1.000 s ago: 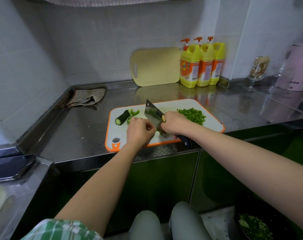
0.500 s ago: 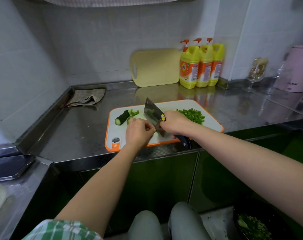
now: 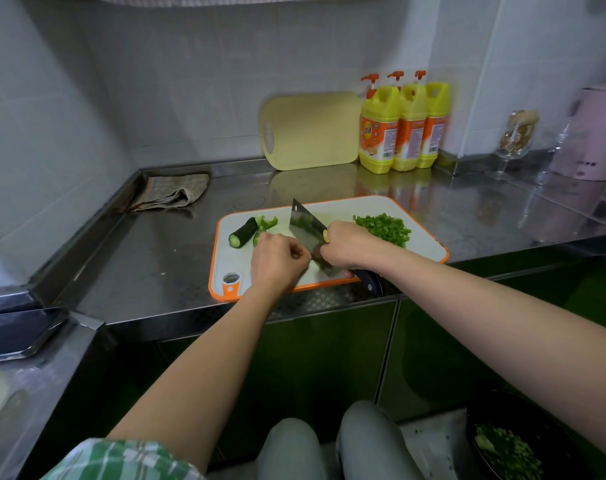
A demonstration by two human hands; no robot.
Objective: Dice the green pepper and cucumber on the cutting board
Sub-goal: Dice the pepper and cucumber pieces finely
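A white cutting board (image 3: 423,242) with an orange rim lies on the steel counter. My right hand (image 3: 348,245) grips a cleaver (image 3: 306,228) by its dark handle, blade edge down on the board. My left hand (image 3: 277,259) is curled just left of the blade, pressing down on a piece that its fingers hide. A dark cucumber stub (image 3: 242,232) and green pepper strips (image 3: 267,223) lie at the board's far left. A heap of diced green pepper (image 3: 383,227) sits at the far right.
A folded grey cloth (image 3: 170,195) lies at the back left of the steel counter (image 3: 149,261). A yellow board (image 3: 308,131) and three yellow detergent bottles (image 3: 403,126) stand against the wall. A glass (image 3: 513,140) and pink kettle (image 3: 592,133) stand right. A dark bowl with diced greens (image 3: 509,448) sits low right.
The cleaver has rocked slightly in small chopping strokes beside my left hand. Both hands stay in nearly the same spot on the board.
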